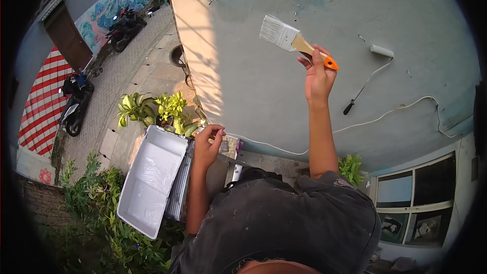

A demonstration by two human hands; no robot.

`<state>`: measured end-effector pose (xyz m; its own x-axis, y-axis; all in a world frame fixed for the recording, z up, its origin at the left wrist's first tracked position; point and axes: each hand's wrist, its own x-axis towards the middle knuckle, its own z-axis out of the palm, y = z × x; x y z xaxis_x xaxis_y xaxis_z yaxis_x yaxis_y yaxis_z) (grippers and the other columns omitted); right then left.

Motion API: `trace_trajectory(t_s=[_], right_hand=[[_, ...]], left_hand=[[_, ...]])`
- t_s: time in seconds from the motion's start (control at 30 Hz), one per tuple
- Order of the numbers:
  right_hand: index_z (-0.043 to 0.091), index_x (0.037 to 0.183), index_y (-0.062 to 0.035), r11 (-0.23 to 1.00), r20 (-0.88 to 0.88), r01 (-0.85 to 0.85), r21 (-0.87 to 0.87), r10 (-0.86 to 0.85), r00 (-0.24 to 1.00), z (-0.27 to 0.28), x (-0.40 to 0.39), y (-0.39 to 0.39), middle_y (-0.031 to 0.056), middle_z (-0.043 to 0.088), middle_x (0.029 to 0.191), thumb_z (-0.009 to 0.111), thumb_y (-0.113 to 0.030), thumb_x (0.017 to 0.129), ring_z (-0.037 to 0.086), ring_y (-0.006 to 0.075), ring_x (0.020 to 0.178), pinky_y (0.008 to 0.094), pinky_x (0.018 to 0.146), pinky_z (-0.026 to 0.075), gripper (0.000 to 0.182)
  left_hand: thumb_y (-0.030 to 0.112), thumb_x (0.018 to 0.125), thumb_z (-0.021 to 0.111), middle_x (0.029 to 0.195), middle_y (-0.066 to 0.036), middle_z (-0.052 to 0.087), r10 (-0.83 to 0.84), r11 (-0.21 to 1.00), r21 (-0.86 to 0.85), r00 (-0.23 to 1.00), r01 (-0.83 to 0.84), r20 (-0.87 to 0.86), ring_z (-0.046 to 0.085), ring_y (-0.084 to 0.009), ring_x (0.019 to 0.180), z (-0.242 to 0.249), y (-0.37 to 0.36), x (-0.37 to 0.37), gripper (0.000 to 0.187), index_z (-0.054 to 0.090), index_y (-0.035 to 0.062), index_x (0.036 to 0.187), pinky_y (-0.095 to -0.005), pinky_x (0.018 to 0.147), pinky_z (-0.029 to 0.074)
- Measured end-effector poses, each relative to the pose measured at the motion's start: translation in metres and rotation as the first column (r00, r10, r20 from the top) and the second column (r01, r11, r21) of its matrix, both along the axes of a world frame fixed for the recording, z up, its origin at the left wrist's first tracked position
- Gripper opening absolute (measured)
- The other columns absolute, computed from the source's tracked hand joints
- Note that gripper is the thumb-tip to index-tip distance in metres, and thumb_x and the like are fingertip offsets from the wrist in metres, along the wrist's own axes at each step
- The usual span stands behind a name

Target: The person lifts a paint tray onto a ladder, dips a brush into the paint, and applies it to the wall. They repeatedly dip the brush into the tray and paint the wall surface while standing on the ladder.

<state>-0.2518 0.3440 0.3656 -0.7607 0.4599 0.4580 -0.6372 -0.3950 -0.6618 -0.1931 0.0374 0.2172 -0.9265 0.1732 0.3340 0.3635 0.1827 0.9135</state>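
Note:
My right hand (319,78) is raised in front of the grey wall (264,86), closed around the wooden handle of a wide paintbrush (304,45). The brush has white-coated bristles pointing up and left, and an orange handle end. Lower down, my left hand (207,144) is beside the upper right edge of a paint tray (175,149). Its fingers are curled, with nothing visible in them. White paint lies in the tray, which rests tilted on a ribbed grey surface (180,193).
A paint roller (380,50) with a black handle is against the wall. A white cable (380,119) runs across it. Leafy plants (152,106) grow near the tray. A window (416,198) is at lower right; parked motorbikes (76,99) stand along the paved lane.

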Motion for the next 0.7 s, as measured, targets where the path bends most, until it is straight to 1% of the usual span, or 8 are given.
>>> trace_trajectory(t_s=[0.07, 0.1, 0.17, 0.2, 0.27, 0.37, 0.57, 0.7], right_hand=[[0.066, 0.11, 0.0021, 0.864, -0.176, 0.382, 0.327, -0.341, 0.923, 0.014, -0.002, 0.027, 0.0116, 0.069, 0.106, 0.064, -0.01, 0.098, 0.07, 0.0235, 0.095, 0.0307, 0.075, 0.059, 0.018], [0.066, 0.11, 0.0021, 0.859, -0.183, 0.396, 0.324, -0.353, 0.917, 0.025, -0.002, 0.042, 0.0116, 0.069, 0.106, 0.064, -0.01, 0.098, 0.07, 0.0235, 0.095, 0.0307, 0.075, 0.059, 0.018], [0.07, 0.105, -0.0004, 0.515, -0.498, 0.703, 0.49, -0.497, 0.711, 0.052, -0.005, 0.07, 0.0102, 0.071, 0.106, 0.067, -0.006, 0.095, 0.071, 0.0215, 0.092, 0.0302, 0.074, 0.059, 0.012], [0.07, 0.105, -0.0004, 0.51, -0.502, 0.711, 0.484, -0.503, 0.703, 0.07, -0.006, 0.08, 0.0102, 0.071, 0.106, 0.067, -0.006, 0.095, 0.071, 0.0215, 0.092, 0.0302, 0.074, 0.059, 0.012], [0.071, 0.104, -0.0037, -0.02, -0.808, 0.868, 0.496, -0.375, 0.453, 0.106, -0.009, 0.094, 0.0095, 0.073, 0.107, 0.069, -0.002, 0.091, 0.071, 0.0228, 0.092, 0.0308, 0.077, 0.058, 0.014], [0.071, 0.103, -0.0061, -0.249, -0.869, 0.841, 0.481, -0.259, 0.421, 0.131, -0.033, 0.105, 0.0104, 0.072, 0.107, 0.07, 0.0, 0.087, 0.07, 0.0264, 0.092, 0.0331, 0.079, 0.058, 0.017], [0.07, 0.098, -0.0071, -0.424, -0.597, 0.467, 0.776, -0.258, 0.76, 0.065, -0.041, 0.11, 0.0082, 0.07, 0.099, 0.071, -0.01, 0.088, 0.066, 0.0284, 0.087, 0.0385, 0.077, 0.053, 0.011], [0.07, 0.1, -0.0085, -0.29, -0.476, 0.405, 0.867, -0.249, 0.843, 0.113, -0.046, 0.112, 0.006, 0.071, 0.094, 0.07, -0.013, 0.09, 0.066, 0.0276, 0.08, 0.037, 0.069, 0.049, 0.011]], left_hand=[[0.007, 0.095, 0.063, 0.082, -0.008, 0.072, -0.011, 1.0, -0.007, 1.0, 0.011, -0.009, 0.066, -0.0134, 0.072, -0.004, -0.001, -0.002, 0.012, 0.067, -0.0018, 0.101, -0.0273, 0.064, 0.051], [0.008, 0.095, 0.063, 0.082, -0.009, 0.072, -0.001, 1.0, 0.017, 1.0, 0.001, 0.01, 0.066, -0.0137, 0.072, -0.006, -0.001, -0.003, 0.012, 0.067, -0.0018, 0.101, -0.0273, 0.065, 0.051], [0.008, 0.095, 0.063, 0.081, -0.009, 0.072, 0.015, 0.999, 0.031, 1.0, -0.015, 0.018, 0.067, -0.0147, 0.072, -0.005, 0.0, -0.002, 0.013, 0.067, -0.0017, 0.101, -0.0271, 0.065, 0.051], [0.008, 0.095, 0.063, 0.081, -0.009, 0.072, 0.007, 1.0, 0.029, 1.0, -0.007, 0.012, 0.067, -0.0147, 0.072, -0.006, 0.0, -0.002, 0.013, 0.067, -0.0017, 0.101, -0.0271, 0.065, 0.051], [0.009, 0.095, 0.063, 0.082, -0.009, 0.072, 0.011, 1.0, 0.002, 1.0, -0.011, 0.009, 0.067, -0.0147, 0.072, -0.008, -0.001, -0.003, 0.013, 0.068, -0.0017, 0.101, -0.0271, 0.065, 0.051], [0.01, 0.095, 0.064, 0.082, -0.01, 0.072, 0.012, 1.0, 0.002, 1.0, -0.012, 0.023, 0.067, -0.0148, 0.072, -0.009, 0.0, -0.003, 0.014, 0.068, -0.0019, 0.101, -0.0271, 0.065, 0.051], [0.01, 0.095, 0.064, 0.082, -0.01, 0.072, 0.016, 0.999, 0.028, 1.0, -0.016, -0.001, 0.068, -0.0152, 0.072, -0.011, 0.0, -0.004, 0.014, 0.068, -0.0021, 0.101, -0.0272, 0.065, 0.051], [0.009, 0.098, 0.061, 0.084, -0.007, 0.071, 0.002, 1.0, 0.015, 1.0, -0.002, 0.009, 0.066, -0.0101, 0.074, -0.01, 0.0, -0.004, 0.013, 0.066, -0.0013, 0.103, -0.025, 0.068, 0.051]])
